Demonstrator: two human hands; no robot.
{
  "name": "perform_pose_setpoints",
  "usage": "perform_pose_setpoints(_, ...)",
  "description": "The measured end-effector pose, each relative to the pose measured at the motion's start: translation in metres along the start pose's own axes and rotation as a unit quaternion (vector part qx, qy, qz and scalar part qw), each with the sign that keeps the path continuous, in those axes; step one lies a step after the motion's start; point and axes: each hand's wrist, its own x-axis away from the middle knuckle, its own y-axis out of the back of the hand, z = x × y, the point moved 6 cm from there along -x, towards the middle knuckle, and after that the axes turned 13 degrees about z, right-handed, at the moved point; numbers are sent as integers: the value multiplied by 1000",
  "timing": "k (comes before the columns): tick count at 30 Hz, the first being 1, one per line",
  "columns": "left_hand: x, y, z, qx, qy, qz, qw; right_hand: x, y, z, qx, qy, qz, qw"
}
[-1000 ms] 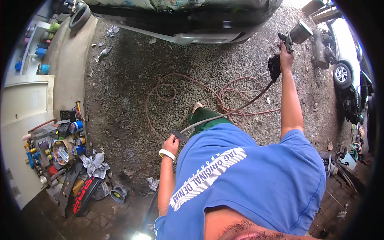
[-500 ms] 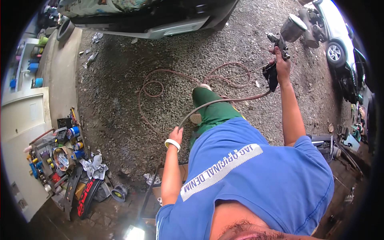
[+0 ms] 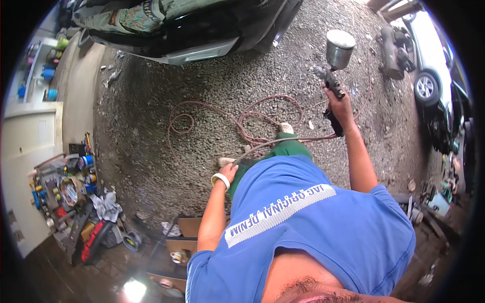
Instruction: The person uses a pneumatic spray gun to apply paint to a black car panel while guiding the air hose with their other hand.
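My right hand (image 3: 341, 107) is wrapped round the grip of a spray gun (image 3: 333, 82), out ahead and to the right. On top of the gun sits a metal cup (image 3: 339, 53) with a pale lid. A dark cloth-like wrap hangs below the grip. From there a hose (image 3: 288, 140) runs left across my legs to my left hand (image 3: 229, 172), whose fingers are closed round it near my thigh. That wrist wears a white band (image 3: 221, 181). Far ahead stands a dark car (image 3: 212, 38), partly covered with printed masking paper (image 3: 136, 17).
A thin reddish hose (image 3: 252, 103) lies in loops on the gravel ahead of my feet. Tools, cans and car parts (image 3: 76, 192) are piled at the left. Cardboard boxes (image 3: 189, 227) and a bright lamp (image 3: 134, 290) are low left. Another car (image 3: 427, 88) stands at the far right.
The spray gun has shifted left and its cup now stands more upright. My left hand has moved slightly right and down with the hose. My view and feet have shifted too.
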Motion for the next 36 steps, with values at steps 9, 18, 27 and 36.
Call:
perform_pose_setpoints(9,0,-94,-135,33,155,-13,987,-138,26,-117,50,5,154,987)
perform_pose_setpoints(18,-61,-191,-211,-42,158,16,986,-238,3,-239,57,-55,232,970)
perform_pose_setpoints(27,-211,-304,-193,-65,92,118,987,-328,-60,-337,22,31,169,985)
perform_pose_setpoints(36,-260,-355,-171,-43,66,-6,997,-401,-136,-370,12,51,111,992)
